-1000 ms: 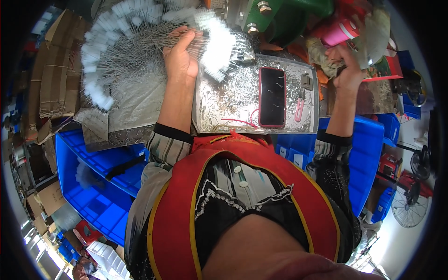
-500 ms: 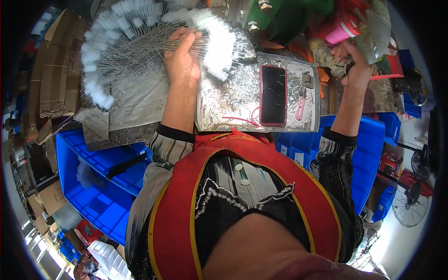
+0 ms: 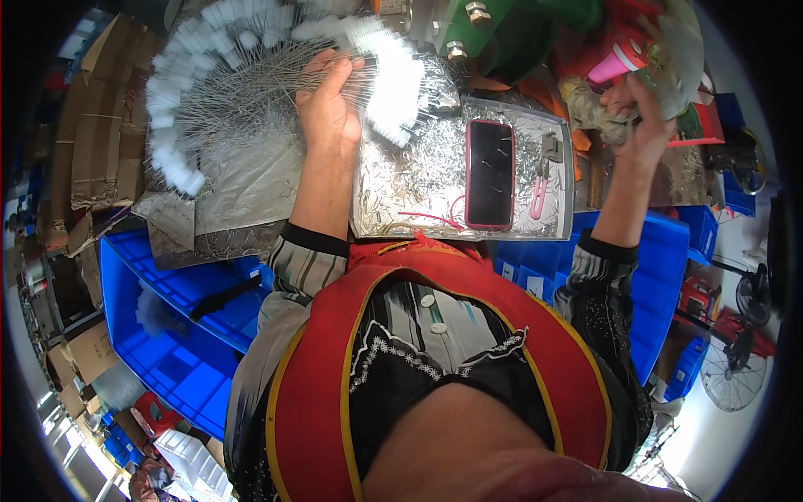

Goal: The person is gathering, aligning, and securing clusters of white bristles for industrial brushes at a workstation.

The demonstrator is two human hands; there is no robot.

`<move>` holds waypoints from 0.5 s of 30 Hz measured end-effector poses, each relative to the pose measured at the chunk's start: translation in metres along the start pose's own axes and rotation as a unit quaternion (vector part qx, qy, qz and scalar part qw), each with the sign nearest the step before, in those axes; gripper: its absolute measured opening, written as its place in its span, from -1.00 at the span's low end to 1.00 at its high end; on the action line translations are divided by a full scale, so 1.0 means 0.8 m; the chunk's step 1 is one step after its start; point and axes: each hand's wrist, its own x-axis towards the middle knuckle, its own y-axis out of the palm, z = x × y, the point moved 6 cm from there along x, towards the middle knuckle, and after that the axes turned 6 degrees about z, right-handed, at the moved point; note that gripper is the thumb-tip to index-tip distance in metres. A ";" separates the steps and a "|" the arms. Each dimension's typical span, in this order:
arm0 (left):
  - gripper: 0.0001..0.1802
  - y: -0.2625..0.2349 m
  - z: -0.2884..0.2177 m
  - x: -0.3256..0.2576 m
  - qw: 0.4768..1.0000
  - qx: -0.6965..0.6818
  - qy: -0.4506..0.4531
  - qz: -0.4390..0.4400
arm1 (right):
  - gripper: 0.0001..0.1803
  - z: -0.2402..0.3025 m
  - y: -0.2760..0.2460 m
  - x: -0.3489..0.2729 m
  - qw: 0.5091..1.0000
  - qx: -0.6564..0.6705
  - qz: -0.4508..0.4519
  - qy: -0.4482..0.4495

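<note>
A large fanned bundle of thin wire-stemmed brushes (image 3: 251, 100) with white bristle heads lies at the upper left. My left hand (image 3: 331, 109) is closed around some of the wire stems at the bundle's right side, thumb up and the other fingers partly behind the wires. At the upper right, my right hand (image 3: 642, 121) grips a crumpled beige cloth (image 3: 595, 109), its fingers bent over the cloth's right side. Just beyond that hand is a pink cup-shaped thing (image 3: 617, 62).
Between my arms, a shallow white tray (image 3: 368, 219) holds many wire clippings, a dark phone (image 3: 489, 174) and a pink-handled cutter (image 3: 539, 191). A green machine with bolts (image 3: 519, 33) stands beyond it. Blue bins (image 3: 171, 360) flank me; cardboard (image 3: 104, 125) is at left.
My right hand has shifted slightly right and down, with the beige cloth moving along. My left hand and the brushes are almost where they were.
</note>
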 end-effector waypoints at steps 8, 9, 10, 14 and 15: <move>-0.69 -0.006 -0.003 -0.003 0.998 -0.039 0.036 -0.018 | -0.82 -0.048 0.001 -0.011 0.999 0.043 0.008 0.017; -0.68 -0.006 -0.004 -0.005 0.998 -0.026 0.036 -0.034 | -0.82 -0.045 0.001 -0.008 0.999 0.043 0.007 0.017; -0.68 -0.007 -0.006 -0.006 0.998 -0.012 0.035 -0.050 | -0.82 -0.042 0.005 -0.009 0.999 0.044 0.007 0.018; -0.68 -0.006 -0.012 0.001 0.999 0.038 0.020 -0.027 | -0.71 -0.036 0.020 -0.015 0.998 -0.012 -0.007 0.056; -0.67 0.000 -0.013 -0.001 0.999 0.044 0.010 -0.026 | -0.71 -0.034 0.015 -0.018 0.998 -0.022 -0.021 0.047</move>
